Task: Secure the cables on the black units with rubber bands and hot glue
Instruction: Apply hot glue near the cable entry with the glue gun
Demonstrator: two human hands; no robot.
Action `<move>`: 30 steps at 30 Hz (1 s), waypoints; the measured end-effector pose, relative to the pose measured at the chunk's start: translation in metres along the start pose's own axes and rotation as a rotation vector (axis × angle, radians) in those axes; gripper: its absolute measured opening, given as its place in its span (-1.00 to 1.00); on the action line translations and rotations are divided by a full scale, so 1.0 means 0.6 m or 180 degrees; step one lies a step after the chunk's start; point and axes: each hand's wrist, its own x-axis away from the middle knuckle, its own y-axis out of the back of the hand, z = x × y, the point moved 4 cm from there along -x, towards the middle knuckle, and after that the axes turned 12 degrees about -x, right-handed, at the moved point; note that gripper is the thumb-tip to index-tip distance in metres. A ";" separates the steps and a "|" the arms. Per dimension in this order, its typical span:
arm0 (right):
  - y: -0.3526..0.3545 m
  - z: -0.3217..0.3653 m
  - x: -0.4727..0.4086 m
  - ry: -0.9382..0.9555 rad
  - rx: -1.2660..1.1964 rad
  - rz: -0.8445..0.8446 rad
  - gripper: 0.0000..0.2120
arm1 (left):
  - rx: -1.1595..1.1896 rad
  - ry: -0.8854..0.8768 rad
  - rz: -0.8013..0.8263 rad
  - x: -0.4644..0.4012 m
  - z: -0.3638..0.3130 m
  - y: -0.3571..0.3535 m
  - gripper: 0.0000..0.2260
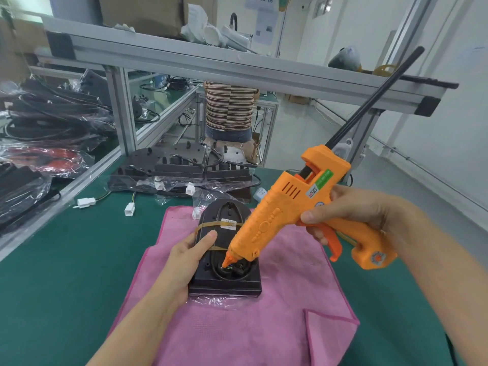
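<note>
A black unit (224,282) lies on a pink cloth (277,313), with rubber bands (211,224) stretched across its upper part. My left hand (184,260) grips the unit's left edge, thumb on top. My right hand (351,215) holds an orange hot glue gun (290,207) by its handle, with fingers on the trigger. A black glue stick (375,99) juts from the gun's back. The gun's nozzle (227,261) points down into the oval recess, where small wires (232,268) show.
More black units (184,167) in clear plastic lie behind the cloth on the green mat (66,260), with white connectors (85,202) loose beside them. Bagged cable bundles (47,122) pile up at left beyond an aluminium frame (124,109). A person in a striped shirt (229,107) stands behind.
</note>
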 end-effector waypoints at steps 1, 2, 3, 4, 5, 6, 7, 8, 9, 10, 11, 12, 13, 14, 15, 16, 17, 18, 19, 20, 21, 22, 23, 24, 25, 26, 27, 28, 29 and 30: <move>-0.001 0.001 0.000 0.0000 0.0014 0.0012 -0.88 | 0.0016 0.0002 0.0014 0.000 0.000 0.000 -0.78; -0.001 0.001 0.000 0.0002 0.0024 0.0003 -0.88 | 0.0030 0.0004 0.0022 0.001 0.000 0.000 -0.78; 0.000 0.002 0.001 0.0006 0.0034 -0.0016 -0.89 | 0.0043 0.0003 0.0027 0.001 0.000 -0.001 -0.78; 0.000 0.003 0.002 0.0010 0.0049 -0.0037 -0.90 | 0.0052 0.0004 0.0030 0.002 0.000 0.000 -0.78; 0.000 0.003 0.003 0.0018 0.0063 -0.0051 -0.91 | 0.0054 0.0006 0.0025 0.002 -0.001 -0.001 -0.77; 0.001 0.003 0.006 0.0028 0.0071 -0.0063 -0.92 | 0.0056 0.0011 0.0018 0.002 -0.001 -0.001 -0.77; 0.002 0.003 0.008 0.0037 0.0064 -0.0072 -0.94 | 0.0068 0.0018 0.0015 0.002 -0.002 -0.002 -0.77; 0.003 0.002 0.011 0.0033 0.0050 -0.0091 -0.94 | 0.0099 0.0025 0.0018 0.003 -0.002 -0.003 -0.77; 0.003 0.001 0.012 0.0020 0.0034 -0.0111 -0.93 | 0.0136 0.0030 0.0026 0.004 -0.003 -0.003 -0.78; 0.004 0.000 0.014 0.0010 0.0025 -0.0126 -0.92 | 0.0156 0.0030 0.0036 0.004 -0.004 -0.004 -0.78; 0.004 0.000 0.015 0.0010 0.0024 -0.0130 -0.92 | 0.0158 0.0027 0.0043 0.005 -0.005 -0.004 -0.79; 0.004 0.000 0.016 0.0015 0.0027 -0.0130 -0.92 | 0.0151 0.0025 0.0049 0.006 -0.005 -0.004 -0.79; 0.004 0.000 0.016 0.0022 0.0025 -0.0130 -0.92 | 0.0144 0.0027 0.0051 0.007 -0.005 -0.005 -0.78; 0.004 0.000 0.016 0.0034 0.0022 -0.0129 -0.91 | 0.0140 0.0032 0.0050 0.007 -0.006 -0.005 -0.79; 0.002 0.000 0.015 0.0055 0.0022 -0.0123 -0.91 | 0.0145 0.0037 0.0047 0.008 -0.006 -0.005 -0.79; 0.001 0.000 0.014 0.0072 0.0027 -0.0117 -0.91 | 0.0155 0.0039 0.0040 0.008 -0.006 -0.004 -0.79; 0.000 -0.001 0.012 0.0081 0.0028 -0.0111 -0.91 | 0.0159 0.0042 0.0033 0.008 -0.007 -0.004 -0.79; 0.000 -0.002 0.011 0.0077 0.0028 -0.0106 -0.91 | 0.0160 0.0046 0.0025 0.009 -0.006 -0.004 -0.79; 0.000 -0.003 0.009 0.0065 0.0033 -0.0099 -0.92 | 0.0164 0.0049 0.0021 0.009 -0.007 -0.004 -0.79; 0.000 -0.003 0.006 0.0049 0.0039 -0.0095 -0.90 | 0.0162 0.0050 0.0017 0.009 -0.007 -0.004 -0.79; 0.000 -0.004 0.004 0.0031 0.0042 -0.0098 -0.87 | 0.0154 0.0051 0.0014 0.009 -0.007 -0.004 -0.79; 0.001 -0.004 0.002 0.0018 0.0046 -0.0109 -0.83 | 0.0142 0.0051 0.0014 0.008 -0.006 -0.004 -0.79; 0.002 -0.005 0.000 0.0014 0.0056 -0.0119 -0.81 | 0.0136 0.0046 0.0018 0.008 -0.007 -0.004 -0.79; 0.004 -0.005 0.000 0.0010 0.0071 -0.0131 -0.79 | 0.0138 0.0035 0.0023 0.008 -0.007 -0.004 -0.79; 0.005 -0.007 -0.001 0.0004 0.0078 -0.0138 -0.79 | 0.0141 0.0023 0.0024 0.008 -0.007 -0.004 -0.79; 0.006 -0.008 -0.001 -0.0002 0.0079 -0.0144 -0.78 | 0.0140 0.0014 0.0017 0.008 -0.007 -0.004 -0.79; 0.006 -0.009 -0.001 0.0001 0.0078 -0.0140 -0.79 | 0.0138 0.0010 0.0010 0.008 -0.007 -0.004 -0.79; 0.005 -0.009 -0.001 0.0011 0.0077 -0.0128 -0.79 | 0.0139 0.0012 0.0004 0.007 -0.007 -0.004 -0.78; 0.005 -0.009 -0.002 0.0020 0.0068 -0.0119 -0.80 | 0.0142 0.0018 0.0004 0.007 -0.006 -0.004 -0.78; 0.005 -0.009 -0.003 0.0026 0.0047 -0.0126 -0.80 | 0.0144 0.0021 0.0005 0.007 -0.006 -0.004 -0.78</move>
